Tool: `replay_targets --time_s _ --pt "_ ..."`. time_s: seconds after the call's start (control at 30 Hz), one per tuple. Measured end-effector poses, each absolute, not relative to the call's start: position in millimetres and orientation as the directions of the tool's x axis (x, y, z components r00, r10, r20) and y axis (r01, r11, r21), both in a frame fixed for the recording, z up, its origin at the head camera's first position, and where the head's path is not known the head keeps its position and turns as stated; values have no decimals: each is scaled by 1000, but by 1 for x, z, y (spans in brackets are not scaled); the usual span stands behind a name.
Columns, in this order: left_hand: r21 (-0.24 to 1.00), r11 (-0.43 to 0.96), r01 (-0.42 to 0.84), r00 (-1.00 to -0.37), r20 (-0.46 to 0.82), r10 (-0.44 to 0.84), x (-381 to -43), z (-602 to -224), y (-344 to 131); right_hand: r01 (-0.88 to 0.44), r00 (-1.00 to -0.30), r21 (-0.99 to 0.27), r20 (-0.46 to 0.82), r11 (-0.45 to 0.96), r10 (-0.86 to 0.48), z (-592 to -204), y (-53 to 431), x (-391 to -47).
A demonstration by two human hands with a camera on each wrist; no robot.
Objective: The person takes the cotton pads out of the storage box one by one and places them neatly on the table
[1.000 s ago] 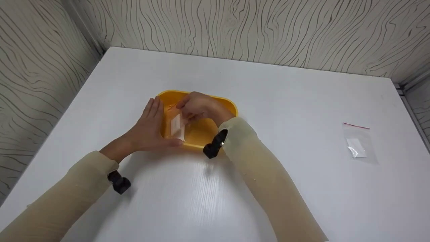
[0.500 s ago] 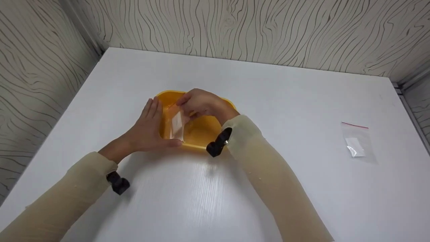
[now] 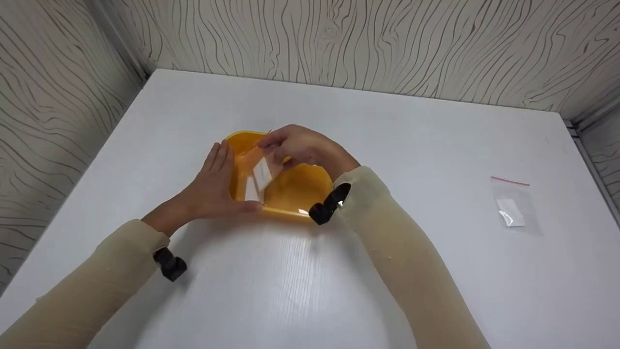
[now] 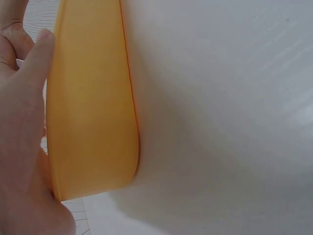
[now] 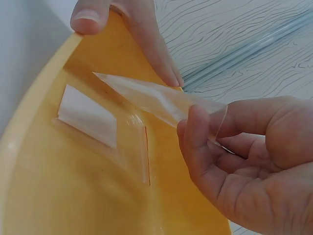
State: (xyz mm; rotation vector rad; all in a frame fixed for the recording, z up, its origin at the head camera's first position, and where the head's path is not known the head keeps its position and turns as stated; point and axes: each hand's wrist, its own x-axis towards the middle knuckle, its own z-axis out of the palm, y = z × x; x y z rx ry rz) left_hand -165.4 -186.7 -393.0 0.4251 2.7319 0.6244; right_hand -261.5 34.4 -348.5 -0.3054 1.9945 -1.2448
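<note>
A yellow plastic bin (image 3: 302, 186) stands on the white table. My left hand (image 3: 206, 191) rests against its left end, fingers straight along the outside and thumb over the front rim. Over the bin, my right hand (image 3: 312, 148) pinches a clear zip bag (image 5: 151, 98) by one end between thumb and fingers. The bag slants down into the bin, with a white insert showing through it in the head view. Beneath it, a second clear bag (image 5: 129, 147) with a white insert (image 5: 90, 115) and a red seal line lies on the bin floor.
Another clear zip bag (image 3: 530, 208) with a red seal line and white insert lies flat at the table's right. Wood-patterned panels (image 3: 329, 43) rise behind the white table (image 3: 411, 145) and along its sides.
My right hand has moved up and to the right, lifting the pinched bag away from the one beneath, whose white insert now shows separately. My left hand has stayed in place.
</note>
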Motion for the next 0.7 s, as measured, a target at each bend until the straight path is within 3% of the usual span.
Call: replay_targets --time_s 0.5,0.7 --pt "453 866 212 -911 -228 343 -167 -392 -185 222 -714 -912 -393 345 -579 -353 61 -261" --pt "452 867 212 -913 -224 340 -167 -392 -185 199 -746 -951 -304 237 -592 -359 68 -258"
